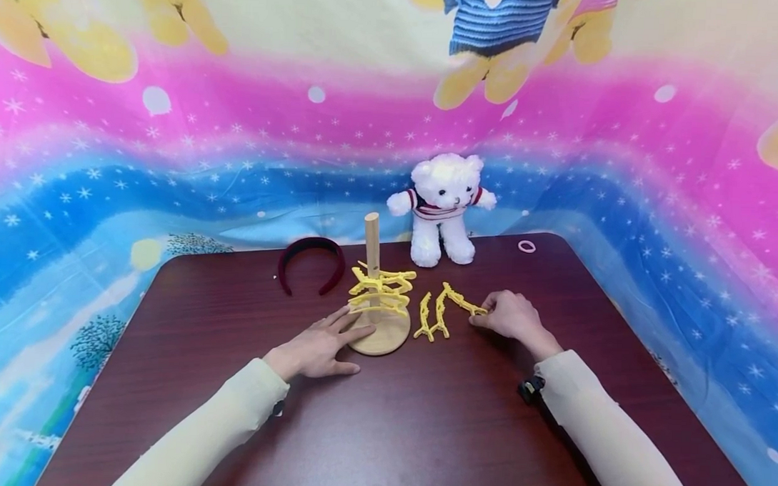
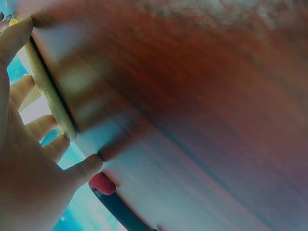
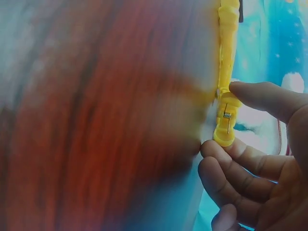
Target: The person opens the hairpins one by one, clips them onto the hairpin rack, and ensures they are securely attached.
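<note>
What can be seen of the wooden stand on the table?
The wooden stand looks pale and smooth: a round, flat base with one straight post, standing upright on the dark table. Yellow clips cross the post's lower half, one above another; whether they grip it is too small to tell. The left hand touches the base's left side.

No text, label or number can be read.

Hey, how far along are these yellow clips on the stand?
Done, apparently: several yellow clips are on the wooden stand. In hand: the right hand pinches another clip; the left hand touches the base. Probably left: two loose clips lying on the table.
</note>
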`<state>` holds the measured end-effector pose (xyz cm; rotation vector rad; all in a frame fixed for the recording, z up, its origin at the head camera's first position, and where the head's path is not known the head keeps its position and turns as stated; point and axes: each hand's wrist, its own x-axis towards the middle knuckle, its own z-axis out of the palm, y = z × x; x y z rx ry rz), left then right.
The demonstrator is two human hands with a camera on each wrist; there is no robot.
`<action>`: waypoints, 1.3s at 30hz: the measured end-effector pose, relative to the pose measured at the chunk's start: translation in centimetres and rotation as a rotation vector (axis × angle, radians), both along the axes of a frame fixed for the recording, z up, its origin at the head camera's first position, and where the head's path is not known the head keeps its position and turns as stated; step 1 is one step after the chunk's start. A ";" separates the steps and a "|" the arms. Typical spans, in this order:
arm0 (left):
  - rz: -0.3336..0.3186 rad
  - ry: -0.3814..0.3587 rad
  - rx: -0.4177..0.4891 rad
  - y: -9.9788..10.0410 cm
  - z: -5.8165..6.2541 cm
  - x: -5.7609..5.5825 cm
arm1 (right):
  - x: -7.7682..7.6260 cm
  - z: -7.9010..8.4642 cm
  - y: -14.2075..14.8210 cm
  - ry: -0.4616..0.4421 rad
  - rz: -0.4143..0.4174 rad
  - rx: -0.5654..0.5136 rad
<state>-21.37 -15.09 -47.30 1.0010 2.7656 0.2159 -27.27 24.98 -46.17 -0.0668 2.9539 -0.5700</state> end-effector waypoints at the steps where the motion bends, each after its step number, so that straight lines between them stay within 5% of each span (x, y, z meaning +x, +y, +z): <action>1: 0.000 -0.001 -0.002 0.0 0.0 0.0 | 0.0 -0.1 0.1 0.009 -0.002 -0.006; 18: 0.013 -0.003 0.006 0.1 0.1 0.1 | 0.0 0.6 0.7 0.163 -0.029 -0.127; 39: 0.014 -0.009 0.001 0.1 0.3 0.1 | 0.7 2.6 -0.5 0.370 0.031 -0.222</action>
